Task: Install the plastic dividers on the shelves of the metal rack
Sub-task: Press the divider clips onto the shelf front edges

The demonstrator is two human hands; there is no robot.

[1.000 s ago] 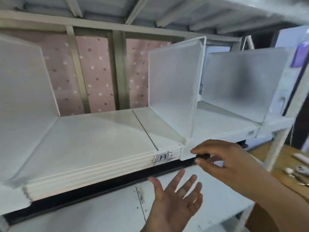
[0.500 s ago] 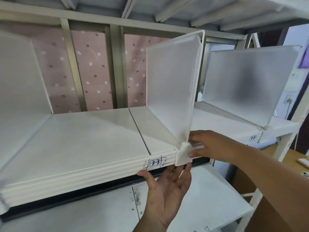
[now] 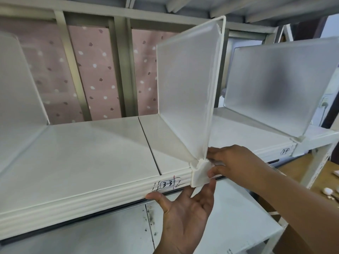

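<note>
a right hand (image 3: 236,165) is pinching the divider (image 3: 185,85) clip at the shelf (image 3: 82,154) front edge while the open left hand (image 3: 185,215) is bracing beneath, likely needing squarer seating.

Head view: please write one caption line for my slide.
Both hands, right hand and left hand, at the middle divider's front clip on the shelf.

A storeroom: numbered white metal rack (image 3: 91,195) with frosted dividers (image 3: 183,88).

A pink spotted curtain (image 3: 95,70) is hung at the back. To its right, a wooden worktop (image 3: 300,173) with small pale objects (image 3: 329,192) is seen.
</note>
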